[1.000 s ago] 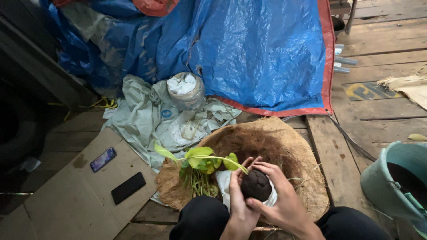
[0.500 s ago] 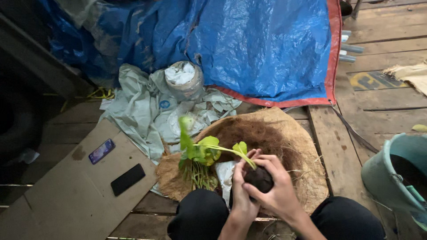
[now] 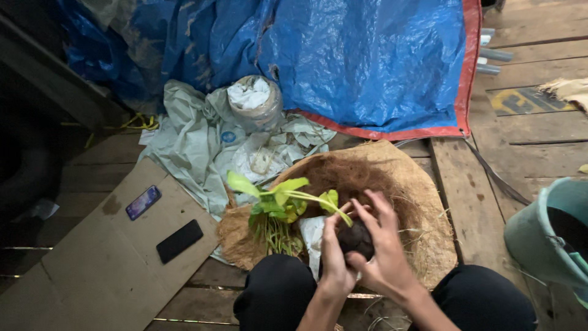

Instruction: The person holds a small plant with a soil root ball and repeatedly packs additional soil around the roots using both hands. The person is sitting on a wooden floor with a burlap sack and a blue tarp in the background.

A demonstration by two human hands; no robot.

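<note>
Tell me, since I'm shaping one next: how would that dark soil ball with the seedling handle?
The soil ball, cupped by left hand and right hand, looks crumbly, so probably fragile. Its seedling leans sideways on a thin stem, likely floppy and top-heavy.

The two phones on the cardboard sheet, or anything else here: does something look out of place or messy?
Both phones lie flat on the brown cardboard sheet, slightly askew, neither damaged. The crumpled pale plastic sheeting beside the blue tarp looks untidy. The hands cup a dark soil ball of a green seedling; nothing looks spilled.
</note>
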